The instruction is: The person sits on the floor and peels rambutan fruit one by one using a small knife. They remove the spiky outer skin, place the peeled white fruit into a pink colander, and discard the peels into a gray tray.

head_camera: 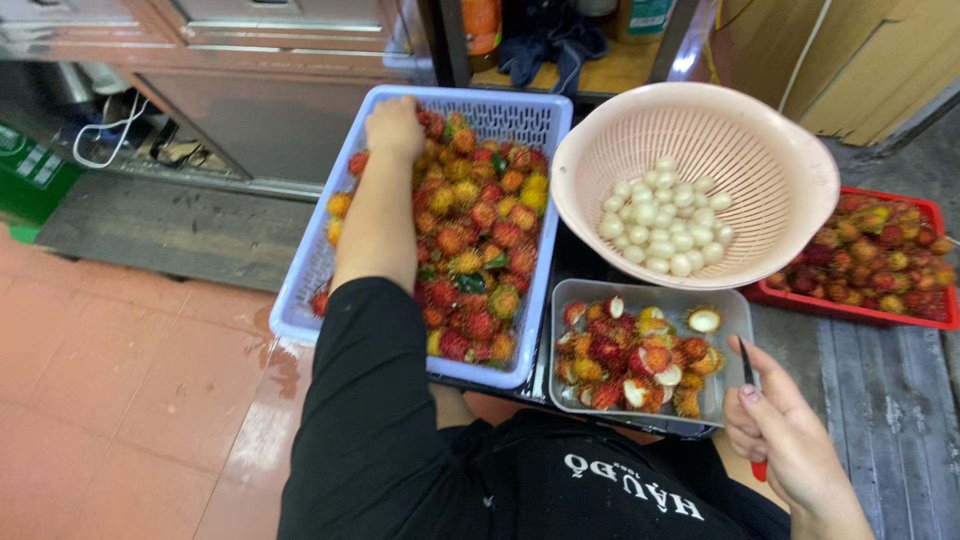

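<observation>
Rambutans (480, 240), red and orange with hairy green-tipped spines, fill the pale blue slotted basket (300, 310) that sits low in front of the person. The left hand (393, 128) reaches to the far end of that heap, knuckles up, fingers curled down among the fruit; whether they have closed on one I cannot tell, since the fingertips are buried. The right hand (785, 435) hangs near the lap, fingers loosely wrapped round a small knife (750, 400) with a dark blade and a red handle end showing below the palm. Just beside that hand lies a grey rectangular tray (735, 320) piled with split, emptied skins (630, 360), some showing white insides. Behind the tray, a pink round colander (760, 150) tilts toward the person and holds peeled white fruit (665, 225), smooth and glossy. Off to the right, a red crate (850, 305) carries more unpeeled rambutans on the grey floor.
</observation>
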